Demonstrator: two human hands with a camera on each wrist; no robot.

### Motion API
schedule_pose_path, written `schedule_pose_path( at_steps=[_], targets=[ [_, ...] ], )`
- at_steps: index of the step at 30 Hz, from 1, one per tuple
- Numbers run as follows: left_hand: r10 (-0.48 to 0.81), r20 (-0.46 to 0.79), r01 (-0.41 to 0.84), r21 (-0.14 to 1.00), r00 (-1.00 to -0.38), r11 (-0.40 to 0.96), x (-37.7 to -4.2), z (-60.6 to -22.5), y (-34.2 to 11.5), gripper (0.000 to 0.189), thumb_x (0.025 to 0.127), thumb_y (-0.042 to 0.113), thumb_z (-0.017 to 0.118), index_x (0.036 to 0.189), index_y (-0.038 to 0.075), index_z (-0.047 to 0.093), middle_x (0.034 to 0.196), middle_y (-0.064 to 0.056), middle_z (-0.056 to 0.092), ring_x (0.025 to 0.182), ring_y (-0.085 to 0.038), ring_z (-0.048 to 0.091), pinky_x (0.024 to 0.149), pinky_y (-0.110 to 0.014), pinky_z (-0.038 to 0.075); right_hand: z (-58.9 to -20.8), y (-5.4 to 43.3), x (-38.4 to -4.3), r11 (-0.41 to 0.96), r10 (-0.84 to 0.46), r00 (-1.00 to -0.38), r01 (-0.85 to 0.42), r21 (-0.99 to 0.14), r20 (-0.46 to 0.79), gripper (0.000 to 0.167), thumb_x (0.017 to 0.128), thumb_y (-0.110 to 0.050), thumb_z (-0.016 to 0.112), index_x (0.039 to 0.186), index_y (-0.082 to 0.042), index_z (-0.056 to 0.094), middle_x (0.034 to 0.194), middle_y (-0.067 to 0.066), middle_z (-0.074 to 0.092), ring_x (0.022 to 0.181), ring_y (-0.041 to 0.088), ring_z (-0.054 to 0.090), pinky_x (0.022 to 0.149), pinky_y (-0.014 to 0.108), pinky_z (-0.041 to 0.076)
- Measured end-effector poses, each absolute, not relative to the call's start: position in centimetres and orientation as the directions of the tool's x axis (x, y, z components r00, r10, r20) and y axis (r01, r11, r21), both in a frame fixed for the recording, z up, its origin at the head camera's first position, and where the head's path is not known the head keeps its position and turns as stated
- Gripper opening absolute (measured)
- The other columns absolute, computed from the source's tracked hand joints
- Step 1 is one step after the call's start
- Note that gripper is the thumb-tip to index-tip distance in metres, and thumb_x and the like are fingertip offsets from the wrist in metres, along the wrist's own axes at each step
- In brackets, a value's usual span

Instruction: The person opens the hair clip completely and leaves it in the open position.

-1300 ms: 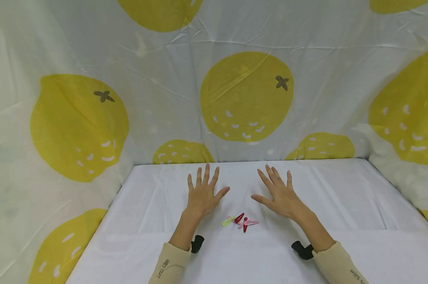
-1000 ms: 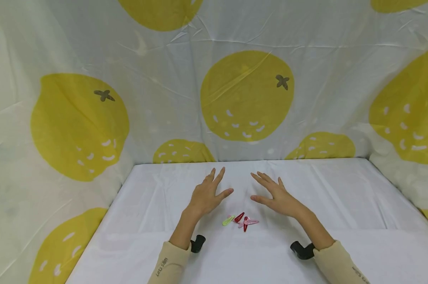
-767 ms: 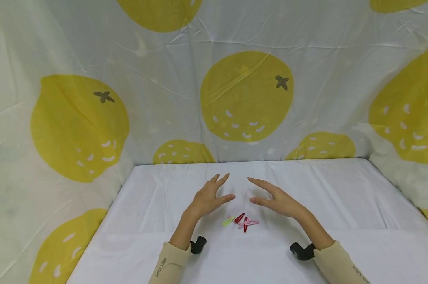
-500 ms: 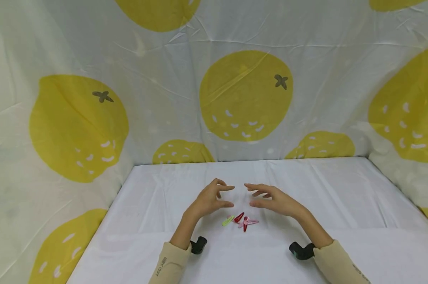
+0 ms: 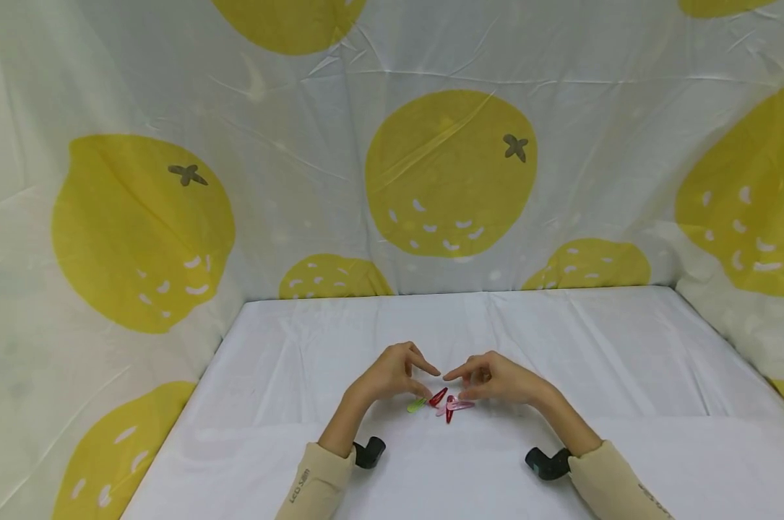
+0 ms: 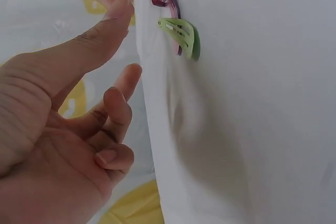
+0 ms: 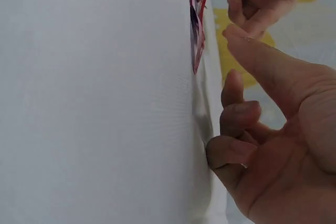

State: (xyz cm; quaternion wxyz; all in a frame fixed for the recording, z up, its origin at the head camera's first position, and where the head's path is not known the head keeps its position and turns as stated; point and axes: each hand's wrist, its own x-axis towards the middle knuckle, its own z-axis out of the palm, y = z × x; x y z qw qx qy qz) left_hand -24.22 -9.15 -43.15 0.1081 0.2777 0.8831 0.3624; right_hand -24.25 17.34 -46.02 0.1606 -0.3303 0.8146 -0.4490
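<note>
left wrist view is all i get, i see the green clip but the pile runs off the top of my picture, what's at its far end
Observer: In the head view, a pink clip crosses a red clip at the pile's right end.
Operator: is anything gripped over there, i can't tell
Observer: No, the right wrist view shows the right hand palm side on, holding nothing.
Operator: ok and behind my camera, what shows there
Observer: The left sleeve, beige with dark lettering, shows in the head view.
</note>
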Motion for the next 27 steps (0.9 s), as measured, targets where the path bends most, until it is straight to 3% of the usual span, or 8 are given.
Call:
schedule_pose_path(
  at_steps=[8,13,17,27],
  targets=[
    [0.568,-0.062,0.384,0.675,-0.821,0.63,-24.2,-43.5,-8.5,0.026,0.07,0.012,0.096,0.094,0.011,0.085,0.091,-0.006,0.066,0.077,-0.01,0.049,0.064,-0.022,0.041,-46.8,16.6,-24.2,0.352,-0.677,-0.735,-0.366,-0.862,0.035,0.032,0.09,-0.013,0.08,0.12,-0.004,0.077,0.074,0.0,0.056,0.063,0.001,0.042,0.059,0.017,0.033],
    [0.579,-0.064,0.398,0.665,-0.813,0.632,-24.1,-43.8,-8.5,0.018,0.07,0.009,0.096,0.085,0.01,0.085,0.084,-0.006,0.064,0.074,-0.008,0.048,0.064,-0.021,0.04,-46.8,16.1,-23.9,0.38,-0.648,-0.76,-0.37,-0.848,0.041,0.025,0.091,-0.014,0.079,0.116,-0.006,0.08,0.092,0.007,0.077,0.069,0.001,0.049,0.063,0.017,0.039],
    [0.587,-0.035,0.424,0.657,-0.809,0.623,-24.1,-43.9,-8.4,0.012,0.074,0.006,0.093,0.082,0.009,0.085,0.08,-0.005,0.065,0.071,-0.007,0.048,0.064,-0.021,0.04,-47.0,15.7,-23.7,0.393,-0.63,-0.775,-0.369,-0.842,0.046,0.021,0.092,-0.012,0.078,0.112,-0.007,0.081,0.107,0.01,0.08,0.077,0.001,0.058,0.066,0.017,0.044],
    [0.594,-0.004,0.437,0.674,-0.804,0.595,-24.1,-44.0,-8.3,0.007,0.077,0.003,0.09,0.08,0.004,0.083,0.079,-0.008,0.067,0.068,-0.004,0.048,0.059,-0.019,0.041,-47.1,15.2,-23.4,0.413,-0.57,-0.816,-0.382,-0.827,0.093,0.009,0.086,-0.008,0.082,0.095,-0.009,0.085,0.092,0.006,0.081,0.064,-0.001,0.048,0.057,0.016,0.038]
  ],
)
